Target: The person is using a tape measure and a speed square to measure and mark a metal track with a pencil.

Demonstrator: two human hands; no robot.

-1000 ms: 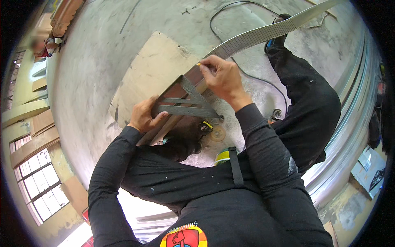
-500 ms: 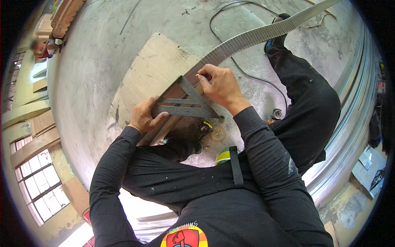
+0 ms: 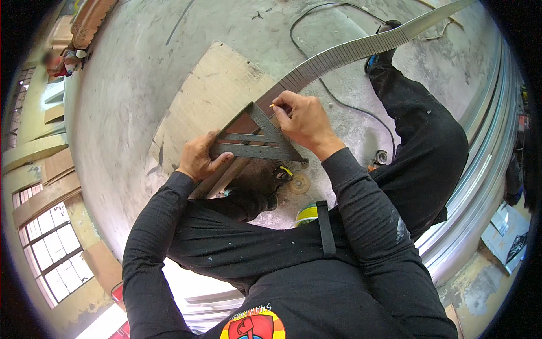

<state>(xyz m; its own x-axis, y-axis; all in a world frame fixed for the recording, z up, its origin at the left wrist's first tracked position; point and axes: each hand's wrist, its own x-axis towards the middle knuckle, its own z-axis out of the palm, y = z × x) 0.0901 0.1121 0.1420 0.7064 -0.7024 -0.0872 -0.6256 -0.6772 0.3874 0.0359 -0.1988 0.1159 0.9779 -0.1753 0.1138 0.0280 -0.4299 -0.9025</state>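
Note:
A dark triangular speed square (image 3: 261,151) lies across a long metal channel (image 3: 339,59). The channel's far stretch curves and is marked by many closely spaced crosswise lines. My left hand (image 3: 199,158) grips the corner of the square, thumb on top and fingers at the channel's far side. In my right hand (image 3: 305,120), thumb and forefinger pinch a small yellow-tipped pencil (image 3: 273,105), its tip close to the square's slanted edge. Most of the pencil is hidden by the fingers.
A plywood sheet (image 3: 197,93) lies on the concrete floor under the channel. A black cable (image 3: 350,105) curves past my right leg. Near my legs are a tape measure (image 3: 282,174), a round disc (image 3: 299,183) and a green-yellow roll (image 3: 306,214). A person (image 3: 58,63) is at far left.
Both hands, the square and the pencil hold nearly the same place. The whole view has shifted very slightly.

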